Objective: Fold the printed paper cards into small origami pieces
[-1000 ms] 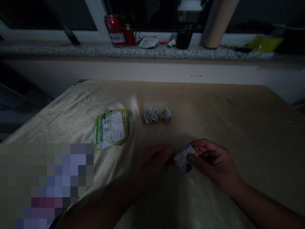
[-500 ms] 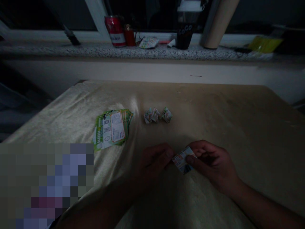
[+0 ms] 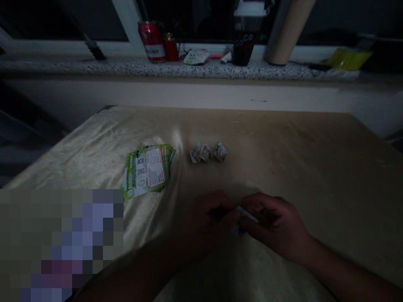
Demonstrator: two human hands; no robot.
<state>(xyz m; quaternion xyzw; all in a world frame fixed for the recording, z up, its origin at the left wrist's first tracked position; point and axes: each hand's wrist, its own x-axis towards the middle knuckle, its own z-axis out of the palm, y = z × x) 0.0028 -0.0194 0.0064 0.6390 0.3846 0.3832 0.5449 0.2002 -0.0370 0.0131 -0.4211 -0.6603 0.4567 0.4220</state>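
A small piece of folded printed paper (image 3: 247,214) is held between my two hands over the near part of the table. My left hand (image 3: 211,216) pinches its left side with thumb and fingers. On the opposite side, my right hand (image 3: 275,222) is closed on the paper with the thumb in front. Most of the paper is covered by fingers, and it is seen nearly edge-on. Beyond my hands stand three small folded paper shapes (image 3: 205,152) in a row. To their left lies a stack of green printed sheets (image 3: 151,170).
A shiny beige cloth covers the table (image 3: 299,147). On the speckled windowsill (image 3: 119,67) behind it are a red can (image 3: 153,42), an orange lighter (image 3: 171,47), a crumpled wrapper (image 3: 196,56), a dark lidded cup (image 3: 244,40), a cardboard tube (image 3: 288,33) and a yellow packet (image 3: 349,58).
My left hand has moved right and taken hold of the paper alongside my right hand. The paper has turned from showing its printed face to nearly edge-on.
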